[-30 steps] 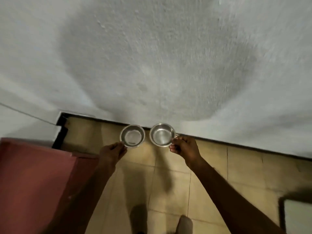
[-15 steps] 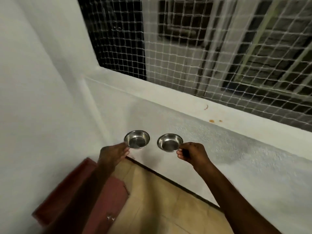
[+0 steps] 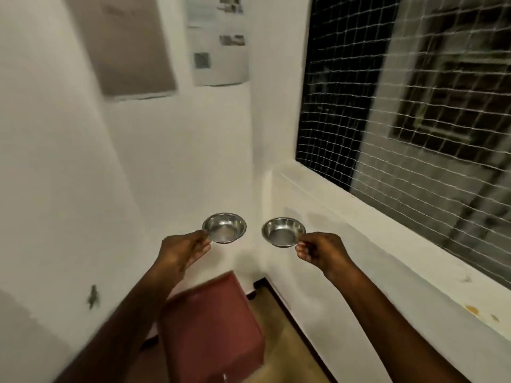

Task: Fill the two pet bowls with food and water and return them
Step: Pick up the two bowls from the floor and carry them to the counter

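Observation:
I hold two small steel pet bowls in the air in front of me, one in each hand. My left hand [image 3: 184, 248] pinches the near rim of the left bowl [image 3: 224, 227]. My right hand [image 3: 320, 250] pinches the near right rim of the right bowl [image 3: 283, 231]. Both bowls are level, with nothing inside them, and a gap separates them.
A dark red box [image 3: 213, 327] stands on the tan tiled floor [image 3: 284, 352] in the corner below my hands. White walls close the left and front. A low white ledge [image 3: 387, 244] under a netted window [image 3: 414, 106] runs along the right. Papers [image 3: 218, 40] hang on the wall.
My view has swung up and to the left, from the floor and low wall to the corner and window. Both bowls stay in my hands, lifted off the floor and held higher.

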